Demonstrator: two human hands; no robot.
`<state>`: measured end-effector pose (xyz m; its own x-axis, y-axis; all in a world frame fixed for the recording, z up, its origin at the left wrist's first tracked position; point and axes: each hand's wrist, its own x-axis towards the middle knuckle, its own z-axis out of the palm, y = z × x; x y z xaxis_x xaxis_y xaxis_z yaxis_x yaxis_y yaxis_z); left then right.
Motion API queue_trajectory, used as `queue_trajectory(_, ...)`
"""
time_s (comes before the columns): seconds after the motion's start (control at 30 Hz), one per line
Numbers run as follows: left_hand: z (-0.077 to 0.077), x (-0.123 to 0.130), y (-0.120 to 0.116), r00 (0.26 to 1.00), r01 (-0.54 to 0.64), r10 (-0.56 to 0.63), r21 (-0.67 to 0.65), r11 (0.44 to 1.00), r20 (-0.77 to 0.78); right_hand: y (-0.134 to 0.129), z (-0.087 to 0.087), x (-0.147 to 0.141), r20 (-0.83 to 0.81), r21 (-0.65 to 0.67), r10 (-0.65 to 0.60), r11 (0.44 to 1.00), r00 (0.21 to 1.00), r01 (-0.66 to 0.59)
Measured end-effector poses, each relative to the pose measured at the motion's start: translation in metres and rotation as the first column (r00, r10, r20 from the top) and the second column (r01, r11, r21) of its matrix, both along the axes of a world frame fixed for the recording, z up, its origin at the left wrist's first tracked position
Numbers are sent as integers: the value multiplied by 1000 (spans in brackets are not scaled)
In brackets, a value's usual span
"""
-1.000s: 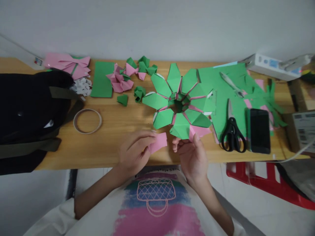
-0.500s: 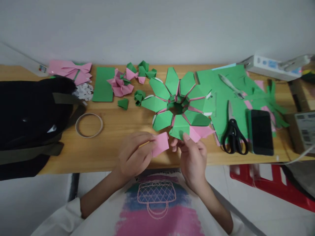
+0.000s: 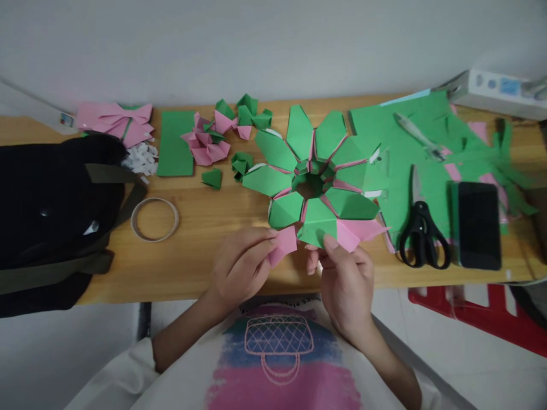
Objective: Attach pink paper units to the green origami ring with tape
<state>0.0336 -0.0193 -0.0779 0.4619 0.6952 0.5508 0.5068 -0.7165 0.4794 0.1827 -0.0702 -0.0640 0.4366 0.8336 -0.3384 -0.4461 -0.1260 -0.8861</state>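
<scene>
My left hand [image 3: 243, 265] pinches a small folded pink paper [image 3: 284, 245], just left of the lowest petal of a green paper flower [image 3: 318, 215]. The flower has several green petals with pink edges round a dark hollow centre. My right hand [image 3: 347, 279] grips the tip of that lowest petal between thumb and fingers. A pink folded piece [image 3: 356, 230] sticks out from the flower, just above my right hand. The pink paper in my left hand and the petal lie close together; whether they touch is unclear.
Scissors [image 3: 423, 233] and a phone [image 3: 477, 225] lie right, beside green sheets [image 3: 401, 142] with scraps and a knife [image 3: 416, 135]. Left are a tape ring [image 3: 154, 219], a black bag [image 3: 55, 210], folded pieces [image 3: 207, 145] and a green rectangle [image 3: 176, 142]. A power strip [image 3: 499, 94] is back right.
The view has shifted slightly. The pink paper in my left hand has turned and sits closer to the petal. My right hand keeps its hold on the petal.
</scene>
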Motion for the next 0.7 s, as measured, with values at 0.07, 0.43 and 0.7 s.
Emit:
queue_trajectory(0.07, 0, 1, 0, 1000, -1, 1, 2, 1000, 5, -1, -1, 0, -7, -2, 8, 1000, 1000, -8)
queue_trajectory(0.43, -3, 2, 4, 1000, 22, -24, 82, 996, 18, -1, -1, 2, 17, -9, 12, 1000, 1000, -12)
queue_trajectory(0.7, -4, 2, 4, 999, 47, -48, 137, 989, 4, -1, -3, 3, 3, -7, -2, 1000, 1000, 2)
